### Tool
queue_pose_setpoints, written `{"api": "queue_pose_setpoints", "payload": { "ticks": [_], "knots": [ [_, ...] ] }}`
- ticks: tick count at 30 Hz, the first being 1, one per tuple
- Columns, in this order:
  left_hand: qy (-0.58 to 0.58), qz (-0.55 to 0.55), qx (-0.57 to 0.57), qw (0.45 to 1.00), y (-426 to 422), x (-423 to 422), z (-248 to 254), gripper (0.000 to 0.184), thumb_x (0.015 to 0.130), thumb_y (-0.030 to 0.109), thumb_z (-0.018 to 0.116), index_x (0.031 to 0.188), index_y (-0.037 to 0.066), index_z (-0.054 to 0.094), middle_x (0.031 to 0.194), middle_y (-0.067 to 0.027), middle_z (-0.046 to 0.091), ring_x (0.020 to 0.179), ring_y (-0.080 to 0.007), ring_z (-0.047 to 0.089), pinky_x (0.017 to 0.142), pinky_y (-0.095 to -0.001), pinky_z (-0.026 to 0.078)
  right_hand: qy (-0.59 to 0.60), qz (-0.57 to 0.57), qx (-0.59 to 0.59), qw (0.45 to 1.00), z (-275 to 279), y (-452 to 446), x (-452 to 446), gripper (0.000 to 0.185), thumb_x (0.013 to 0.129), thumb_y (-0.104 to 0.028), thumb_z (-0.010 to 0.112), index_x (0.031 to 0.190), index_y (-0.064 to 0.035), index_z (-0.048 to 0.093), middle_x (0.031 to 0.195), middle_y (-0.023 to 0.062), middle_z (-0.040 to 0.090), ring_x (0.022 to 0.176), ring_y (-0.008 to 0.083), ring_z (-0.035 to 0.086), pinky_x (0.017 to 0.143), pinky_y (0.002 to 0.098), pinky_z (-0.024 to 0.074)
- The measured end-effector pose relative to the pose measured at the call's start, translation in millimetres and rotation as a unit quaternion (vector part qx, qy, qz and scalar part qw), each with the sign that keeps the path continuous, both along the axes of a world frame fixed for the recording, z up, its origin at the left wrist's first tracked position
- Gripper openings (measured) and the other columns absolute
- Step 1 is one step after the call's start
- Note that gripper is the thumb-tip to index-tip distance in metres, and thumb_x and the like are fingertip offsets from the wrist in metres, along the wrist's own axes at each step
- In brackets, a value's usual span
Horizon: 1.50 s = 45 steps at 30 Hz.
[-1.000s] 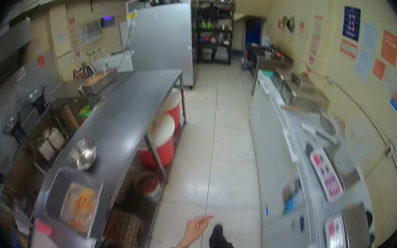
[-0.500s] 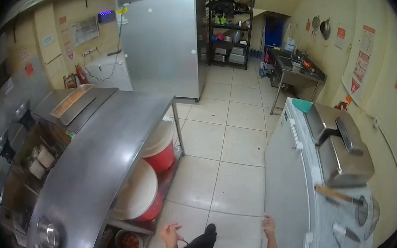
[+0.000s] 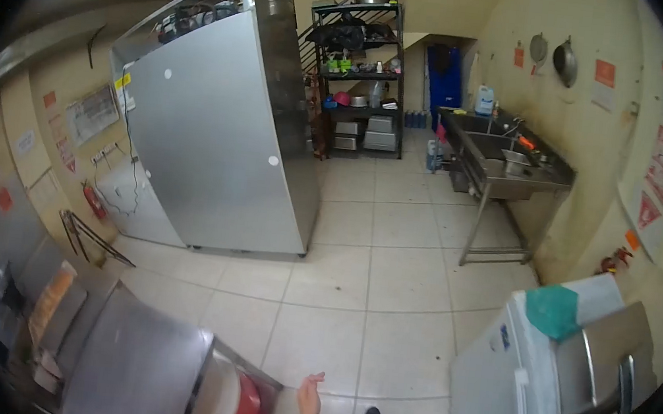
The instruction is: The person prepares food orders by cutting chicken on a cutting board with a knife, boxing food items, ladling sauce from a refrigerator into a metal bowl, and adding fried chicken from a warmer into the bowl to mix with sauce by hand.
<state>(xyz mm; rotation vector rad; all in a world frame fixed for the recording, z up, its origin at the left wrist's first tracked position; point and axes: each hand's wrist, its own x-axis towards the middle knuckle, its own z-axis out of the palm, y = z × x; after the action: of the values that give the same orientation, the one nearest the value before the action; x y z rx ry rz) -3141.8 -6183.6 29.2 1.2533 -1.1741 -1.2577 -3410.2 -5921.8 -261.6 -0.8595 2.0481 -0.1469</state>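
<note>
My left hand [image 3: 309,400] shows low in the view, over the tiled floor and just right of the steel work table [image 3: 133,356]. Its fingers are loosely bent and partly apart, and I see nothing in them. The nearest thing to it is a red bucket with a white lid [image 3: 242,406], on the shelf under the table. My right hand is out of view.
Ahead, pale floor tiles [image 3: 329,318] run to a black rack [image 3: 356,114] of pots. A tall steel cabinet [image 3: 203,131] stands left. On the right are a steel sink [image 3: 504,152] and a white chest freezer [image 3: 494,382] bearing a green cloth [image 3: 557,310] and metal lid [image 3: 603,365].
I have moved forward, bringing the sink, rack and cabinet closer. The table and freezer have slid down and back. My right hand has left the view; my left hand still shows.
</note>
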Motion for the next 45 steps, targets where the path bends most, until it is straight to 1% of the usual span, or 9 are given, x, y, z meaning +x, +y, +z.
{"api": "queue_pose_setpoints", "payload": {
  "ticks": [9,11,14,18,31,37,39,42,45],
  "knots": [
    [0.265,0.170,0.329,0.890,-319.7,-78.5,-56.5,0.048,0.092,0.035,0.022,0.101,0.005,0.058,0.118,-0.0081,0.056,0.123,-0.0224,0.033,0.104,-0.0410,0.010,0.102,0.128,-0.328,0.930,19.7,-562.7,-273.1,0.035,0.077,-0.015,0.057,0.110,-0.0056,0.055,0.113,0.0131,0.056,0.106,0.0267,0.050,0.094,0.0359,0.0384],
    [0.233,0.175,0.315,0.903,-408.9,-87.8,-103.2,0.048,0.092,0.034,0.020,0.109,0.006,0.054,0.119,-0.0064,0.056,0.124,-0.0212,0.032,0.105,-0.0426,0.008,-0.043,-0.067,-0.328,0.941,162.7,-682.0,-263.7,0.028,0.084,-0.010,0.048,0.110,-0.0030,0.055,0.115,0.0146,0.055,0.109,0.0265,0.049,0.091,0.0366,0.0407],
    [0.214,0.201,0.288,0.911,-551.9,-155.0,-49.1,0.051,0.090,0.034,0.018,0.113,0.006,0.054,0.120,-0.0032,0.056,0.129,-0.0175,0.024,0.106,-0.0444,0.002,0.106,-0.090,-0.444,0.885,65.7,-777.3,-301.6,0.032,0.078,-0.016,0.057,0.109,-0.0085,0.056,0.113,0.0124,0.056,0.104,0.0272,0.052,0.090,0.0349,0.0408],
    [0.218,0.130,0.178,0.951,-751.8,-242.6,0.7,0.054,0.091,0.031,0.018,0.089,0.006,0.065,0.133,-0.0045,0.044,0.133,-0.0192,0.018,0.107,-0.0441,-0.002,0.019,0.065,-0.082,0.994,25.8,-758.9,-333.7,0.033,0.084,-0.024,0.050,0.112,-0.0071,0.053,0.103,0.0075,0.059,0.091,0.0208,0.055,0.080,0.0352,0.0456],
    [0.253,0.090,0.208,0.940,-1242.5,-425.0,29.8,0.041,0.091,0.034,0.036,0.120,0.007,0.049,0.130,-0.0107,0.045,0.124,-0.0218,0.035,0.106,-0.0383,0.016,0.077,0.136,-0.031,0.987,9.4,-1303.1,-580.7,0.027,0.082,-0.016,0.053,0.108,-0.0069,0.055,0.101,0.0084,0.060,0.086,0.0205,0.056,0.077,0.0356,0.0464],
    [0.121,0.154,0.105,0.975,-1411.1,-425.7,-59.4,0.037,0.089,0.031,0.051,0.116,0.007,0.051,0.104,-0.0090,0.060,0.096,-0.0177,0.054,0.085,-0.0346,0.040,0.138,0.120,-0.313,0.932,23.6,-1743.6,-675.6,0.025,0.081,-0.013,0.054,0.105,-0.0068,0.056,0.101,0.0088,0.060,0.084,0.0204,0.056,0.076,0.0358,0.0467],
    [0.138,0.212,0.191,0.949,-1483.2,-422.6,-89.6,0.038,0.087,0.032,0.057,0.113,0.005,0.051,0.089,-0.0056,0.062,0.086,-0.0146,0.055,0.076,-0.0295,0.044,0.207,0.115,-0.574,0.784,15.5,-1888.8,-679.8,0.024,0.081,-0.011,0.055,0.105,-0.0068,0.056,0.101,0.0090,0.060,0.084,0.0204,0.056,0.076,0.0359,0.0469],
    [0.061,0.143,0.138,0.978,-1623.6,-439.9,-70.2,0.039,0.086,0.034,0.058,0.109,0.004,0.052,0.090,-0.0043,0.060,0.088,-0.0140,0.053,0.080,-0.0286,0.042,-0.414,-0.124,-0.483,0.761,65.7,-2035.6,-630.7,0.029,0.088,-0.020,0.046,0.112,-0.0047,0.052,0.075,-0.0007,0.054,0.054,0.0086,0.049,0.047,0.0220,0.0436],
    [0.088,0.116,0.031,0.989,-1739.3,-458.6,-24.6,0.035,0.088,0.024,0.055,0.116,0.005,0.046,0.106,-0.0052,0.054,0.095,-0.0164,0.052,0.086,-0.0300,0.042,-0.478,-0.042,-0.325,0.815,127.2,-2096.3,-558.6,0.036,0.083,-0.017,0.052,0.115,-0.0013,0.050,0.090,0.0058,0.060,0.075,0.0164,0.060,0.059,0.0275,0.0504]
  ]
}}
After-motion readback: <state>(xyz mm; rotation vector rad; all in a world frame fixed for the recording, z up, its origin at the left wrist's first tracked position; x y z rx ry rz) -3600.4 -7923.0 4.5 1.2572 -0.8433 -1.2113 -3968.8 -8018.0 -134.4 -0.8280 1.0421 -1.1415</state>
